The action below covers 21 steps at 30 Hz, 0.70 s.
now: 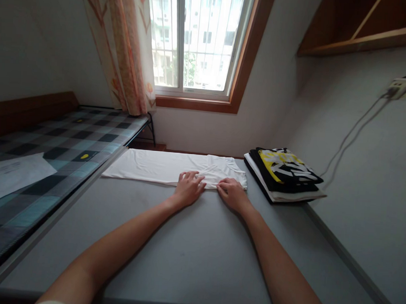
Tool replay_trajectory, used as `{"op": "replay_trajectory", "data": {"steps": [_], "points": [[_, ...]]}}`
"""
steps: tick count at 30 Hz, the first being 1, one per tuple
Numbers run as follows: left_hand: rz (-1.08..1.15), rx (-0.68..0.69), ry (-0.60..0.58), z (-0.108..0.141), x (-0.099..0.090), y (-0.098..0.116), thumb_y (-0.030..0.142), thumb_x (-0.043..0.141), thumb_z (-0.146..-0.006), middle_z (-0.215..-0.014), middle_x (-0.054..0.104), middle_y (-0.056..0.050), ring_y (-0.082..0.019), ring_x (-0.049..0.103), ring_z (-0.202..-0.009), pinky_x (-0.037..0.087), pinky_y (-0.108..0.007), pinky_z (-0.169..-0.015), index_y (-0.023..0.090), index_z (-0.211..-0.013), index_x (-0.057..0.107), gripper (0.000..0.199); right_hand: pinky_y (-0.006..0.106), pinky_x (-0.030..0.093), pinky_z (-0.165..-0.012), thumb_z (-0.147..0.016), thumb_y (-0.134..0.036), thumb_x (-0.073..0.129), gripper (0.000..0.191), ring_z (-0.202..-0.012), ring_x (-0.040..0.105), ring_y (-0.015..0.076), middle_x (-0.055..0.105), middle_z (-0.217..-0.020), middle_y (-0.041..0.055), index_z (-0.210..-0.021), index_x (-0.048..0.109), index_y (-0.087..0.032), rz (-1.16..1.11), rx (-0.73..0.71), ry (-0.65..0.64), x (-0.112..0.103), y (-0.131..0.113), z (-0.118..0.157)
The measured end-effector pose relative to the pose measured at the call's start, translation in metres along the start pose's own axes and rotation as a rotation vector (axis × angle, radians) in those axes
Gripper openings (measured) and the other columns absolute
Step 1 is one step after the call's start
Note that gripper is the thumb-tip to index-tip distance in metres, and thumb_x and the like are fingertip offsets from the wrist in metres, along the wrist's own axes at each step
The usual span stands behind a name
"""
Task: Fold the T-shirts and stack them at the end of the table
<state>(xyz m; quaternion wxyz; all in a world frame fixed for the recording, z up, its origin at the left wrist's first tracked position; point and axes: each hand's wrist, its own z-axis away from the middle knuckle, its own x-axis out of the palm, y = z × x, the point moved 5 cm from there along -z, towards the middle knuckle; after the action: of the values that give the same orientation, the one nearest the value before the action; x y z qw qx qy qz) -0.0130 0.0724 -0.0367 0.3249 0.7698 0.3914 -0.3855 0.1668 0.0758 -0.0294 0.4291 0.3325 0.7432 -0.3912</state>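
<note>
A white garment (154, 165), folded into a long strip, lies across the far part of the grey table (183, 251). Its right end shows bunched creases and what looks like a small label; I cannot make out whether it is a shirt. My left hand (189, 188) rests on the near edge of the cloth, fingers spread and palm down. To its right, my right hand (232, 194) has its fingers bent together with the thumb at the same edge, closed on the cloth near the creased end.
A stack of folded clothes (284, 177), black, white and yellow, sits right of the garment. Left of the table is a bed with a checked mattress (97, 138) and a paper sheet (16, 175). A window (199, 41) and curtain (126, 51) are behind; cables (352, 133) hang on the right wall.
</note>
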Motion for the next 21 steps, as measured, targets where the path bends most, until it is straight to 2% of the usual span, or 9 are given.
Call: {"op": "replay_trajectory", "data": {"steps": [3, 5, 7, 11, 17, 21], "points": [[-0.018, -0.162, 0.007, -0.001, 0.001, -0.010, 0.045, 0.043, -0.096, -0.126, 0.060, -0.011, -0.027, 0.051, -0.118, 0.031, -0.051, -0.102, 0.030, -0.124, 0.062, 0.037, 0.030, 0.040, -0.090, -0.093, -0.029, 0.048, 0.028, -0.095, 0.058, 0.0192, 0.068, -0.098, 0.0062, -0.087, 0.074, -0.019, -0.009, 0.018, -0.007, 0.002, 0.002, 0.001], [-0.001, -0.192, -0.029, -0.001, 0.002, -0.012, 0.048, 0.044, -0.095, -0.124, 0.061, -0.010, -0.028, 0.051, -0.117, 0.031, -0.053, -0.101, 0.032, -0.121, 0.063, 0.036, 0.031, 0.040, -0.089, -0.093, -0.031, 0.049, 0.029, -0.093, 0.058, 0.0194, 0.067, -0.097, 0.0069, -0.084, 0.074, -0.019, 0.008, 0.029, 0.016, 0.001, 0.004, 0.001], [0.027, -0.168, -0.061, -0.002, 0.003, -0.011, 0.048, 0.044, -0.095, -0.125, 0.061, -0.008, -0.027, 0.050, -0.120, 0.029, -0.054, -0.103, 0.033, -0.114, 0.066, 0.033, 0.031, 0.040, -0.088, -0.093, -0.032, 0.050, 0.029, -0.092, 0.057, 0.0198, 0.066, -0.095, 0.0074, -0.084, 0.075, -0.019, 0.019, 0.042, 0.033, 0.001, 0.005, 0.001], [0.115, -0.114, -0.093, -0.003, 0.005, -0.009, 0.047, 0.048, -0.094, -0.129, 0.060, -0.006, -0.024, 0.050, -0.123, 0.028, -0.052, -0.107, 0.031, -0.107, 0.069, 0.029, 0.030, 0.041, -0.085, -0.092, -0.029, 0.052, 0.025, -0.091, 0.058, 0.0195, 0.065, -0.093, 0.0070, -0.096, 0.075, -0.020, -0.023, 0.051, 0.023, 0.005, 0.006, 0.001], [0.190, 0.018, -0.119, -0.004, 0.011, -0.007, 0.043, 0.053, -0.092, -0.144, 0.047, -0.008, -0.023, 0.055, -0.120, 0.041, -0.043, -0.102, 0.024, -0.121, 0.062, 0.036, 0.031, 0.041, -0.087, -0.090, -0.026, 0.053, 0.023, -0.095, 0.057, 0.0208, 0.065, -0.095, 0.0079, -0.099, 0.074, -0.020, -0.041, 0.060, 0.025, 0.007, 0.006, 0.002], [0.181, 0.140, -0.113, -0.002, 0.010, -0.002, 0.039, 0.050, -0.093, -0.152, 0.037, -0.009, -0.025, 0.053, -0.125, 0.043, -0.041, -0.105, 0.021, -0.126, 0.058, 0.038, 0.031, 0.040, -0.088, -0.090, -0.026, 0.053, 0.023, -0.095, 0.057, 0.0208, 0.065, -0.095, 0.0076, -0.099, 0.074, -0.020, -0.037, 0.064, 0.023, 0.007, 0.006, 0.002]]}}
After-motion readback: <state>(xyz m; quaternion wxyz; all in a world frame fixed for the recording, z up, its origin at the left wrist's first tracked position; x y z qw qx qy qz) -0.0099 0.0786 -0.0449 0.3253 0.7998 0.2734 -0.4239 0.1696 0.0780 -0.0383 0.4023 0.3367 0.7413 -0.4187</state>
